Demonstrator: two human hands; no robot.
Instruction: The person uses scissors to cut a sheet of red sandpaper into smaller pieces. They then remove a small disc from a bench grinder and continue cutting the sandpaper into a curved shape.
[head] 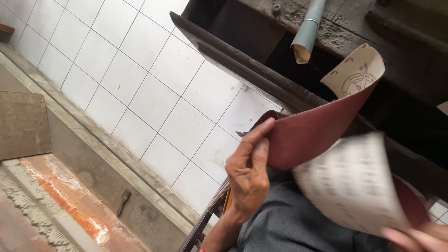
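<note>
Head view: left hand pinches the edge of a red sandpaper sheet, thumb on its gritty face, held up over the lap. Right hand at the bottom right corner, blurred, grips the sheet's other end, pale backing curled toward the camera. Rolled green sandpaper lies on the dark wooden bench above. Small brush on the concrete ledge below the white tiled wall.

A: so where's the cam sitting?

B: just one view, worn on the head. It's tilted hard and looks down, really close on the left hand and the sandpaper sheet, with the tiled wall running off behind.
</note>
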